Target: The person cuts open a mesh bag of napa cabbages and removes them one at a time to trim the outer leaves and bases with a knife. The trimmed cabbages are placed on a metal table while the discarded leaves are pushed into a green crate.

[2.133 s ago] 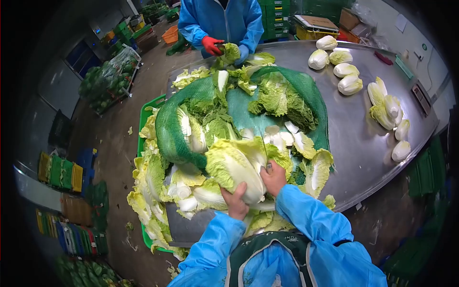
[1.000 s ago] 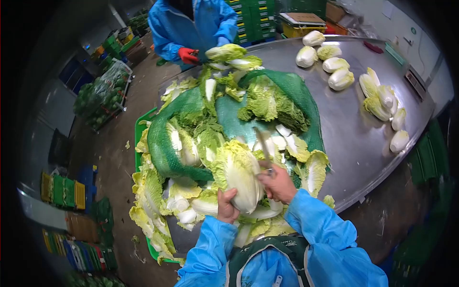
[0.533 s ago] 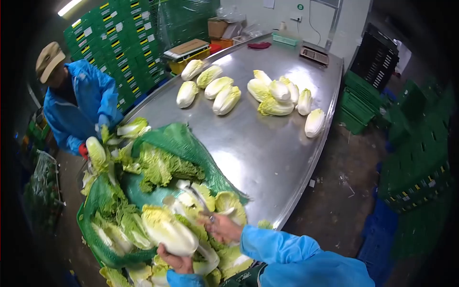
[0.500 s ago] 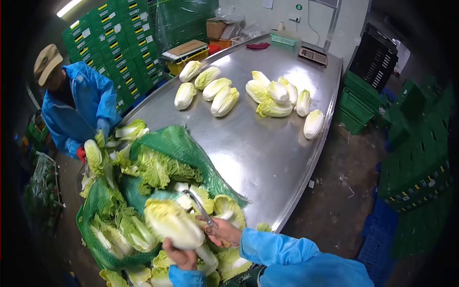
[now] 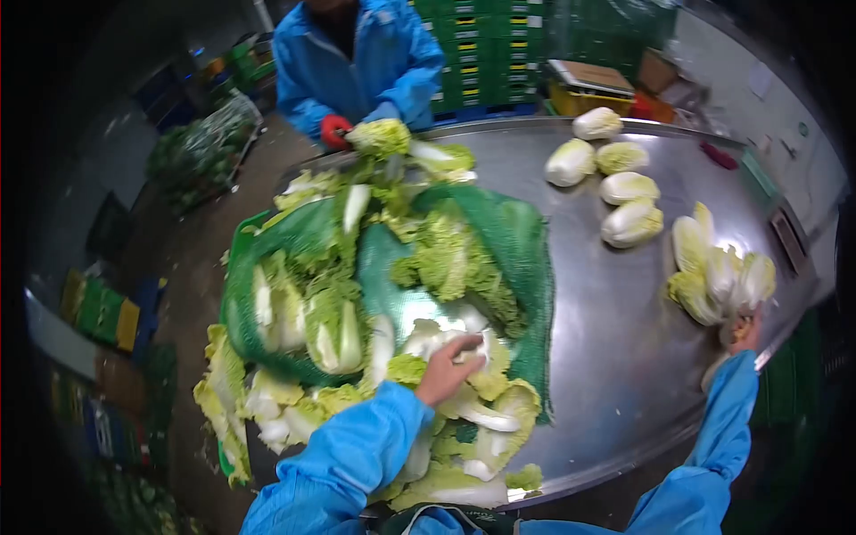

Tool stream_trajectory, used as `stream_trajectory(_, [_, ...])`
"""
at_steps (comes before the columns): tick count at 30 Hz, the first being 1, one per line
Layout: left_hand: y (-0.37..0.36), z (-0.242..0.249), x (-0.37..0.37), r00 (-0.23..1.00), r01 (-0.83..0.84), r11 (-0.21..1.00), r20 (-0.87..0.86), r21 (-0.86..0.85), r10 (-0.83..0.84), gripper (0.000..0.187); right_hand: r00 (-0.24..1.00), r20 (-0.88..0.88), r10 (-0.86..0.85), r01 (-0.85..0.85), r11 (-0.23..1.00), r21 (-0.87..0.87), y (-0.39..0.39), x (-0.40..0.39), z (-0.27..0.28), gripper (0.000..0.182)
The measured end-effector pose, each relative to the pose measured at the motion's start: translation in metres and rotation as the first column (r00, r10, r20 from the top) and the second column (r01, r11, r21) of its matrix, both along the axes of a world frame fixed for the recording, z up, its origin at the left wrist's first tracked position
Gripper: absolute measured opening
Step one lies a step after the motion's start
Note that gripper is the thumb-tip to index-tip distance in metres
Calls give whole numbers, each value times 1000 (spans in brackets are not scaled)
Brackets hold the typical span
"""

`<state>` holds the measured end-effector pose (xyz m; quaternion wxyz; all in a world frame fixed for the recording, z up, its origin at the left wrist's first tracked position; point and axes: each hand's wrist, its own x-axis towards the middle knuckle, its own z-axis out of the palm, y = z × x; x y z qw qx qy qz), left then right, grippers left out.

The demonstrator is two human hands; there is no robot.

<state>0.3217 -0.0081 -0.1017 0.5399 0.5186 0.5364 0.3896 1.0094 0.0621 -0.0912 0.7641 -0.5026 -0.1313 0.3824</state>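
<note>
My right hand (image 5: pixel 745 331) reaches far out to the right, its fingers closed at the lower end of a Chinese cabbage (image 5: pixel 758 280) beside a pile of trimmed ones (image 5: pixel 692 245). Blur hides the fingertips, and I cannot make out the knife. My left hand (image 5: pixel 453 367) hovers just over loose cabbage leaves (image 5: pixel 486 419), fingers bent and apart, holding nothing. Behind it a green mesh sack (image 5: pixel 526 241) lies spread open, with untrimmed leafy cabbages (image 5: pixel 332 330) in and on it.
Across the steel table (image 5: pixel 606 330), a person in a blue jacket (image 5: pixel 357 67) holds leafy cabbage in red and blue gloves. Several trimmed cabbages (image 5: pixel 630 189) lie at the back. Beyond the table stand green crates (image 5: pixel 477 62) and a yellow bin (image 5: pixel 584 102). A scale (image 5: pixel 789 239) sits at the right edge.
The cabbage has left my left hand, which is now over the leaves. My right hand has swung right to the pile; the knife seen in it before no longer shows. The view has turned left.
</note>
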Motion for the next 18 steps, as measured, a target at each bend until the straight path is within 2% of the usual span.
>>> stream_trajectory(1, [17,-15,-18,996,-76,994,-48,76,80,48,1000,-13,27,-27,1000,-5,15,-13,3,30])
stream_trajectory(3, [61,-29,-53,968,-195,960,-117,202,221,47,994,103,-44,47,999,-26,32,-57,9,22])
stream_trajectory(5, [114,-28,-82,925,-275,928,-194,253,327,52,959,155,237,-211,963,-170,41,-160,10,23])
stream_trajectory(6, [139,-34,-96,898,-297,917,-249,265,363,56,896,110,430,-398,888,-231,34,-237,22,24])
stream_trajectory(7, [164,-48,-108,866,-347,907,-290,239,408,61,822,131,554,-533,830,-167,19,-323,40,32])
stream_trajectory(9, [190,-72,-119,828,-398,892,-334,215,450,66,581,162,798,-745,601,-289,5,-422,29,45])
stream_trajectory(10, [196,-81,-119,836,-407,910,-368,82,407,68,479,117,870,-800,487,-350,0,-463,27,43])
stream_trajectory(11, [201,-86,-117,842,-419,906,-395,-52,367,71,475,73,877,-826,473,-307,-3,-493,15,39])
stream_trajectory(12, [197,-89,-106,840,-422,901,-418,-104,345,74,473,27,881,-847,463,-263,-3,-515,-1,35])
stream_trajectory(13, [195,-104,-99,867,-451,888,-284,-96,410,73,472,21,881,-847,460,-265,6,-526,-22,35])
stream_trajectory(14, [192,-124,-90,878,-472,876,-141,-96,458,73,482,265,835,-789,545,-283,15,-534,-45,30])
stream_trajectory(15, [181,-122,-75,807,-572,811,97,-120,583,72,455,496,739,-721,633,-282,19,-535,-57,25])
stream_trajectory(16, [165,-105,-56,670,-651,739,325,-175,668,70,463,499,733,-705,646,-294,21,-530,-53,25])
stream_trajectory(18, [122,-59,-21,450,-619,597,393,-510,802,46,467,608,643,-528,754,-392,31,-515,-39,21])
